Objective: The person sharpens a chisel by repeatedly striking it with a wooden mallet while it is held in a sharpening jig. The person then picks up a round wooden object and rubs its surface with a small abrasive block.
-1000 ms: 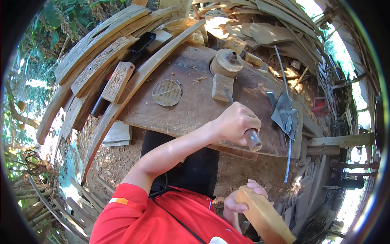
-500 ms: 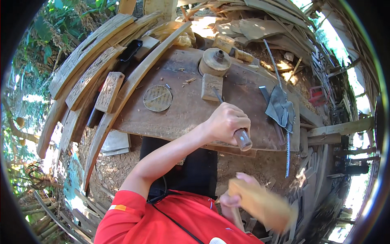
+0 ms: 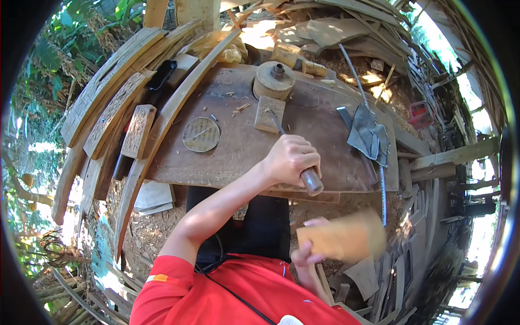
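Observation:
My left hand (image 3: 295, 158) is wrapped round the handle of a chisel (image 3: 311, 182). Its thin blade slants up and away, with the tip on a small wooden block (image 3: 264, 120). That block lies against a round wooden piece (image 3: 273, 82) with a dark metal fitting on top. Low on the right, my right hand (image 3: 307, 253) grips a pale wooden mallet or block (image 3: 341, 236), smeared by motion; its exact shape is unclear. The mallet is apart from the chisel's handle end, below and right of it. A round, scratched disc (image 3: 201, 134) lies left of the block.
Beneath these stands a brown wooden workbench (image 3: 216, 165). Curved planks (image 3: 176, 116) and a loose wooden block (image 3: 138, 132) line its left side. A grey cloth (image 3: 369, 135) lies at the right over a blade-like tool. Wood scraps are piled behind and right; a red crate (image 3: 420, 115) sits beyond.
The mallet in my right hand has swung upward, nearer the bench edge. My left hand keeps the chisel on the block. The whole view has shifted slightly.

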Motion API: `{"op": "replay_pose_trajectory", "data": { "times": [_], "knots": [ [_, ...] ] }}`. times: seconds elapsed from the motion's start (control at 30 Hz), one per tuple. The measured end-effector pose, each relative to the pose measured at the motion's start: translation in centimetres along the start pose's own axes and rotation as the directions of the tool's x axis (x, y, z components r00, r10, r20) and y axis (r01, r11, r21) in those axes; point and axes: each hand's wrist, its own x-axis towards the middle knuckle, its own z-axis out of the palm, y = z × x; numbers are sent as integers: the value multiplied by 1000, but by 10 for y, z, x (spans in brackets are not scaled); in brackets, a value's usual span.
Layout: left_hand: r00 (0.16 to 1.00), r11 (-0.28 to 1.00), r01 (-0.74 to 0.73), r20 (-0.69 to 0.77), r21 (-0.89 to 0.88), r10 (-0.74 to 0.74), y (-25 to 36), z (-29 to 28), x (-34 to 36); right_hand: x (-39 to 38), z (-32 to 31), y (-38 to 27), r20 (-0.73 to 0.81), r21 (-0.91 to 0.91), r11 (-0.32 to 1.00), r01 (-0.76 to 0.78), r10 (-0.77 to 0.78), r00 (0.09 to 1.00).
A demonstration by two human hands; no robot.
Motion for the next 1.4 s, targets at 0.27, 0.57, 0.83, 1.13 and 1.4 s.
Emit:
{"op": "replay_pose_trajectory", "data": {
  "times": [0.27, 0.57, 0.83, 1.13, 1.4],
  "knots": [
    [999, 1000, 12, -46, -8, -13, -9, -4, 5, -21, 4, 4, 30, -22, 967, -254, 255, 967],
    [897, 893, 441, -1, 90, -442, 26, -75, 52, -20, -2, 17, -88, 219, 914, -342, 368, 926],
    [611, 570, 537, 178, 622, -771, -27, -80, -4, -41, 2, 28, -46, 217, 845, -490, 510, 859],
    [803, 665, 462, 41, 587, -594, -13, -31, -11, -41, 4, 32, 15, 241, 773, -587, 602, 798],
    [956, 996, -83, 282, 13, 76, 27, 1, 6, -32, 2, 20, -12, 273, 726, -631, 658, 753]
  ]
}}
